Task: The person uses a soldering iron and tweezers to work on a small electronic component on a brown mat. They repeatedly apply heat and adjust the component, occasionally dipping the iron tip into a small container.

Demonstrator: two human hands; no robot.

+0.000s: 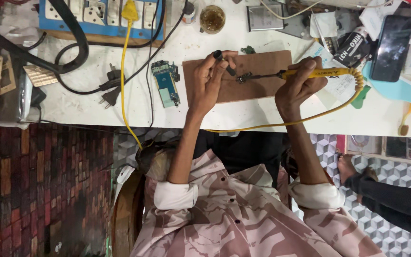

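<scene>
Head view: the right hand (295, 85) grips a yellow-handled soldering iron (310, 73) lying lengthwise across the brown cardboard mat (258, 71), tip pointing at a small dark metal part (243, 76). The left hand (208, 81) pinches a slim black tool (224, 62), angled toward that part. Beside them, a green circuit board (166, 83) lies on the cluttered white table (82, 107), over a patterned tile floor (391, 176)

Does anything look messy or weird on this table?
Yes. A bare green circuit board lies loose among tangled black cables, and the far right corner is piled with clutter around a dark phone. Nothing looks spilled.
</scene>
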